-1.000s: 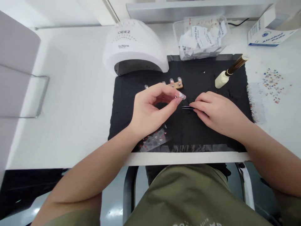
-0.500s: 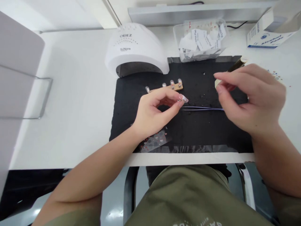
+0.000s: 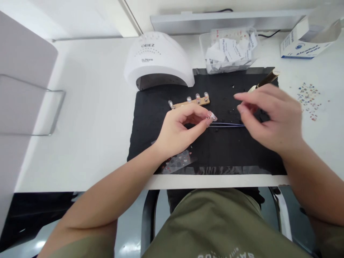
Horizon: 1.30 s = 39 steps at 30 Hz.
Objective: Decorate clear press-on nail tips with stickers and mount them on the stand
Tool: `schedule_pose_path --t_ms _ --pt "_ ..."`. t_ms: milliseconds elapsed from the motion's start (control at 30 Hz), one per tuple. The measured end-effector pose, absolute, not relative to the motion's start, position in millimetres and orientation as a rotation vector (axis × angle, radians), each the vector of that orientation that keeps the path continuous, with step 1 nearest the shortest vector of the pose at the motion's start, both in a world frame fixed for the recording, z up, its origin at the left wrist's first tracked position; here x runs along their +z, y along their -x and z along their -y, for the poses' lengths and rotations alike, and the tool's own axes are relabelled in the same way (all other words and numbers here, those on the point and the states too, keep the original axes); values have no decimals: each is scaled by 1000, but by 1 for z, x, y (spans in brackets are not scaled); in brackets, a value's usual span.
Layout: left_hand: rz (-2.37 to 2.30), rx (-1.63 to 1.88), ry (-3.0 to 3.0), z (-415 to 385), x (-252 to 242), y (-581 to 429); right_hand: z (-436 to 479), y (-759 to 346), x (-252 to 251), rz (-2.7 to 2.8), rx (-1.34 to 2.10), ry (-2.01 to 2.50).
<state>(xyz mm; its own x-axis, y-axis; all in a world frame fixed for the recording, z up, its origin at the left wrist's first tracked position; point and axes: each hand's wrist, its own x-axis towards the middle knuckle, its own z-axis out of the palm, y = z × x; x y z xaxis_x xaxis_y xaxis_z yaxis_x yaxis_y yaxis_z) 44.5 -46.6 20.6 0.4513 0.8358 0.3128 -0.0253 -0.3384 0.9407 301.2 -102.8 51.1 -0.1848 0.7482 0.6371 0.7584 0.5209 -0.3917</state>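
My left hand (image 3: 178,125) pinches a clear false nail with a pink and white design (image 3: 214,116) between thumb and fingertips, above the black mat (image 3: 228,150). My right hand (image 3: 274,120) hovers at the mat's right side, its thumb and index finger curved toward each other with a small gap; I see nothing between them. Blue tweezers (image 3: 228,125) lie on the mat between the hands. Just beyond my left hand, a wooden strip (image 3: 203,102) bears several clear false nails on small stands. A transparent sticker sheet (image 3: 177,163) lies below my left wrist.
A white nail lamp (image 3: 161,57) stands at the back left. Behind the mat is a clear bin of alcohol pads (image 3: 229,53), with an open alcohol pads box (image 3: 306,44) farther right. Scattered tiny gems (image 3: 309,98) and a dark, pale-ended cylinder (image 3: 268,78) are near my right hand.
My right hand has moved left, closer to my left hand, uncovering more of the scattered gems. My left hand still pinches the false nail; the view has shifted slightly.
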Motion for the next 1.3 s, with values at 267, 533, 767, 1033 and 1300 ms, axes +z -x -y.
schedule_pose_path --t_ms 267,533,767,1033,1300 --pt "-662 846 -1487 53 25 -46 103 -285 36 2003 469 1118" --pt "-668 748 -1305 56 28 -46 103 -288 41 2013 579 1072" --pt "-610 642 -1182 51 29 -47 103 -290 40 2070 572 1082" --pt "-561 576 -1182 47 27 -45 101 -292 40 2062 591 1087" --pt "-773 1039 -1997 47 46 -27 103 -289 47 1997 529 1099"
